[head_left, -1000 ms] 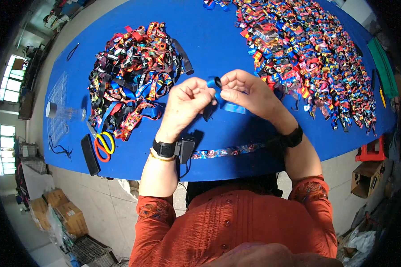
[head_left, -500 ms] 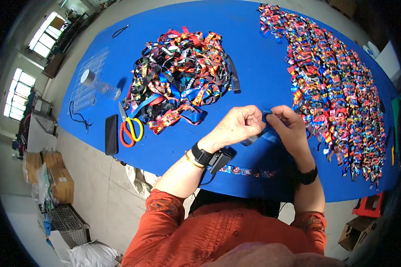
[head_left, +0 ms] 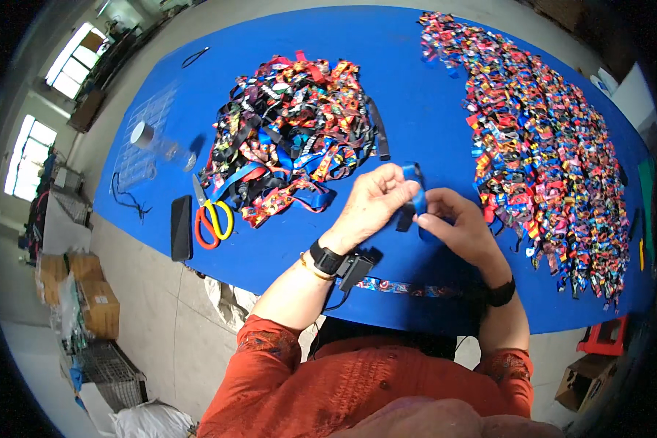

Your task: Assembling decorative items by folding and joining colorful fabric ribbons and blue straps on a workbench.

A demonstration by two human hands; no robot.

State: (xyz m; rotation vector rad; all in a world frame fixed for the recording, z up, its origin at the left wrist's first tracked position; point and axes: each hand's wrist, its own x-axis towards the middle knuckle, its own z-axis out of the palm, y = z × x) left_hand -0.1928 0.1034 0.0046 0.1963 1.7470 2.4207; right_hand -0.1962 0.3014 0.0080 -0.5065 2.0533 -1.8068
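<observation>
Between my two hands, above the table, is a short length of blue ribbon strap [head_left: 418, 198] with a dark end hanging below it. My left hand [head_left: 376, 201] pinches the strap's upper part between thumb and fingers. My right hand [head_left: 460, 223] is at its right edge, thumb against the lower part and index finger bent; its grip is partly hidden. Beneath my forearms, a printed ribbon strap [head_left: 405, 287] lies along the near table edge. Beyond my left hand is a heaped pile of printed straps [head_left: 292, 131].
The blue table [head_left: 394, 58] carries rows of bundled colourful straps [head_left: 547, 160] on the right. To the left lie scissors [head_left: 212, 219] with red and yellow handles, a black phone [head_left: 182, 228], a clear jar with a white lid [head_left: 142, 134] and a wire rack [head_left: 135, 164].
Both hands have moved slightly left with the blue ribbon strap. It now hangs more upright, and my right fingers have shifted lower along it.
</observation>
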